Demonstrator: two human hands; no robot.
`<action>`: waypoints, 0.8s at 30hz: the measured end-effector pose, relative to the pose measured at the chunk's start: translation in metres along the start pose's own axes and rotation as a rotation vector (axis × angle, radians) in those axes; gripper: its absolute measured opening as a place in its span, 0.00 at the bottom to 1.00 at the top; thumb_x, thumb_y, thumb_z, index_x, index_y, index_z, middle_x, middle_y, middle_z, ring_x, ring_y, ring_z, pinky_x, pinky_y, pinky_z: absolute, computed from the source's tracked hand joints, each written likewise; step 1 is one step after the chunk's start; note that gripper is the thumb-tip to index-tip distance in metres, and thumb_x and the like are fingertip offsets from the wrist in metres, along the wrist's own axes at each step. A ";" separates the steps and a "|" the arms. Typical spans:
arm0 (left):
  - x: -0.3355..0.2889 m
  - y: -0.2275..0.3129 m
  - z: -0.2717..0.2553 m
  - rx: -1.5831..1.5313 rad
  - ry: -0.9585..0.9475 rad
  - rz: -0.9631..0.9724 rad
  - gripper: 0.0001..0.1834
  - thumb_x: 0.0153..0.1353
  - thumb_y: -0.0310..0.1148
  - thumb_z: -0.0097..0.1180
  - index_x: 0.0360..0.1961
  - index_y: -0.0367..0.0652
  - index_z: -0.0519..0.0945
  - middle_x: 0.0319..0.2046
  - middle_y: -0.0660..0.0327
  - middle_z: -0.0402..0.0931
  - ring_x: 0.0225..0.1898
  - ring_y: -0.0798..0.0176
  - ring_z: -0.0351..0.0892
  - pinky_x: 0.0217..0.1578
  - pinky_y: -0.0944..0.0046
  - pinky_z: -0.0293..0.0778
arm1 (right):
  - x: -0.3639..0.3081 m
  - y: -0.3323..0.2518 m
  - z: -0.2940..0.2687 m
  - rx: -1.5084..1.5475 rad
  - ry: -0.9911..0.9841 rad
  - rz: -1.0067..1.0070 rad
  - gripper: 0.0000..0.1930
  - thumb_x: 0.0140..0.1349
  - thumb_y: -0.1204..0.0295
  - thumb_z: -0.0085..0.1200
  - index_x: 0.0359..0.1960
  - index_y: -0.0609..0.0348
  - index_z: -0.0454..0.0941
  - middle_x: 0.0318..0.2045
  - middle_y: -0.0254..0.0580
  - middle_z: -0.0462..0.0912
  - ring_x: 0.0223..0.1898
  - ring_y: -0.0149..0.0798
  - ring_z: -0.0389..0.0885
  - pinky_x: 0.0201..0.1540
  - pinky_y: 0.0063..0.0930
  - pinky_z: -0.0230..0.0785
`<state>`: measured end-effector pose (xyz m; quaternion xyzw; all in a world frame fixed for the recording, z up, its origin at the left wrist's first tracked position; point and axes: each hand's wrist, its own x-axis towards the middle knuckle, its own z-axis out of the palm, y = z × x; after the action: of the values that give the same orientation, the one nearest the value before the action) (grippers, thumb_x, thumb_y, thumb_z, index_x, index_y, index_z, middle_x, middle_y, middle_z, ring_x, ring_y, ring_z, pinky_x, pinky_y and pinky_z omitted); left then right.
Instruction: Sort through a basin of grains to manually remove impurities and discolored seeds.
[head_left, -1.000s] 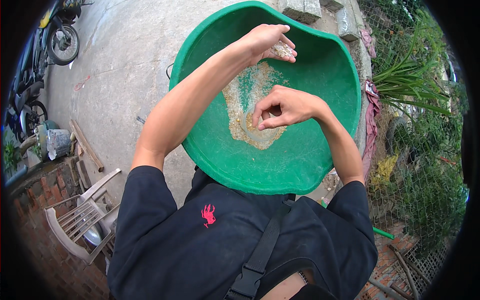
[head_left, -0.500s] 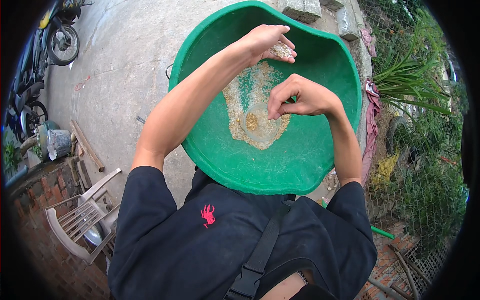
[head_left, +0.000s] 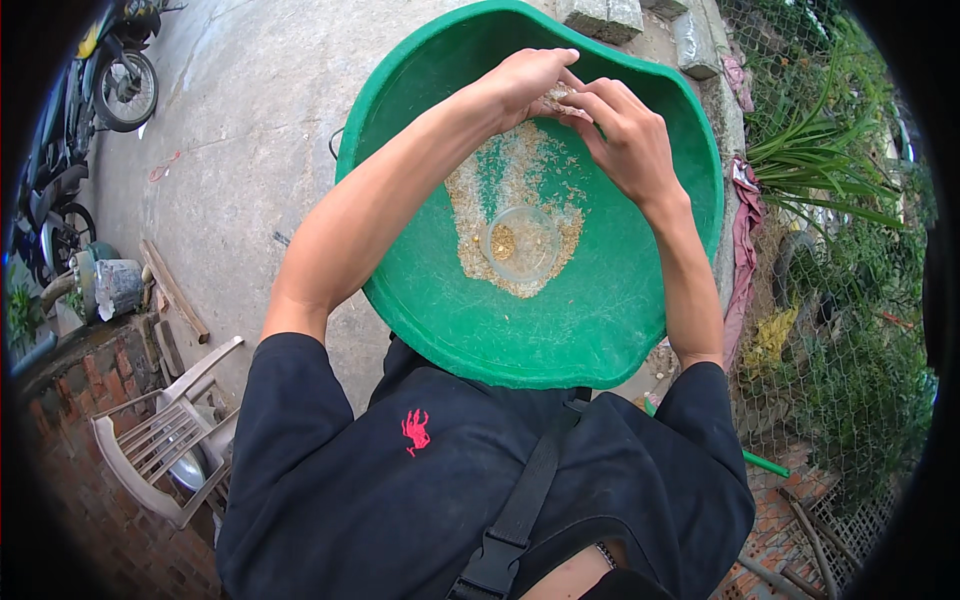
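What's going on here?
A person's left hand is cupping a small heap of husky grain over a green tub, and the fingers of the right hand are at that heap; whether they pinch anything is hidden. Below, a clear round dish, with some grain at its left side, sits amid loose grain spread on the tub's floor.

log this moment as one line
left hand: supports pale tan loose grains | right hand: at those grains | transparent round dish: amid scattered grain inside large green plastic basin
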<state>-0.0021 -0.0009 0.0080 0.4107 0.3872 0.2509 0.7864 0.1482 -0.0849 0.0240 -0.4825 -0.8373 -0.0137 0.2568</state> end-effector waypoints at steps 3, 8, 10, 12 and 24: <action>0.001 0.000 0.000 0.030 0.002 -0.001 0.24 0.74 0.41 0.41 0.48 0.24 0.75 0.44 0.48 0.77 0.39 0.63 0.81 0.41 0.63 0.83 | -0.002 0.001 0.002 0.008 -0.014 -0.005 0.09 0.55 0.74 0.64 0.38 0.54 0.81 0.32 0.38 0.78 0.35 0.41 0.80 0.34 0.36 0.74; 0.005 -0.003 -0.002 0.056 -0.012 -0.001 0.25 0.74 0.42 0.41 0.47 0.23 0.76 0.45 0.49 0.77 0.38 0.65 0.80 0.42 0.62 0.82 | -0.004 0.001 0.009 0.017 -0.023 0.016 0.08 0.56 0.74 0.63 0.38 0.56 0.81 0.31 0.38 0.78 0.34 0.43 0.79 0.35 0.37 0.74; 0.005 -0.005 -0.002 0.074 -0.005 -0.009 0.25 0.74 0.42 0.41 0.47 0.23 0.77 0.45 0.49 0.77 0.38 0.65 0.80 0.42 0.62 0.82 | -0.005 0.001 0.012 0.015 -0.031 0.028 0.08 0.56 0.75 0.62 0.38 0.56 0.81 0.31 0.39 0.77 0.34 0.43 0.79 0.35 0.37 0.74; 0.006 -0.007 -0.001 0.092 0.004 -0.017 0.25 0.74 0.42 0.42 0.46 0.24 0.77 0.45 0.50 0.77 0.38 0.65 0.80 0.43 0.61 0.81 | -0.006 0.002 0.015 0.020 -0.042 0.053 0.07 0.58 0.76 0.60 0.38 0.57 0.80 0.31 0.40 0.77 0.34 0.45 0.79 0.36 0.38 0.74; 0.007 -0.005 -0.003 0.085 -0.016 0.025 0.25 0.75 0.41 0.39 0.48 0.22 0.74 0.40 0.51 0.78 0.38 0.63 0.80 0.51 0.60 0.82 | -0.004 0.013 0.015 0.599 0.008 0.399 0.07 0.64 0.77 0.57 0.42 0.64 0.81 0.32 0.41 0.84 0.31 0.33 0.81 0.34 0.30 0.73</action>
<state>-0.0002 0.0024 0.0000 0.4503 0.3863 0.2407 0.7682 0.1537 -0.0772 0.0060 -0.5397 -0.6924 0.2808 0.3879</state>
